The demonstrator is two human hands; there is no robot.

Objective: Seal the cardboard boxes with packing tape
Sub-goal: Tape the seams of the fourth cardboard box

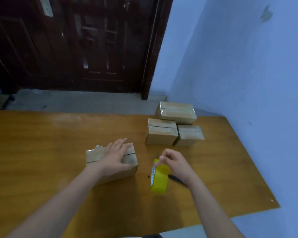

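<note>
A person is standing at a wooden table with a cardboard box lying in front of them, its long axis running roughly left to right across the tabletop and tilting slightly away at the right end. The seam between its top flaps is running along that same long axis. The left hand is resting flat on top of the box, fingers straight and spread a little, pointing away toward the far edge; the palm is pressing on the lid and gripping nothing.

Just to the right of the box, the right hand is hovering over a roll of yellow packing tape. The roll is standing on its edge on the table, its open core facing left toward the box. The fingers are curling down onto the top of the roll, thumb and fingertips pinching at its upper rim. A dark pen-like object is lying on the table just behind the roll, partly hidden under the right wrist.

Farther back on the right, three more boxes are sitting together, glossy tape showing on their tops, one of them perching across the other two. Beyond the table a dark wooden door is standing beside a pale blue wall.
</note>
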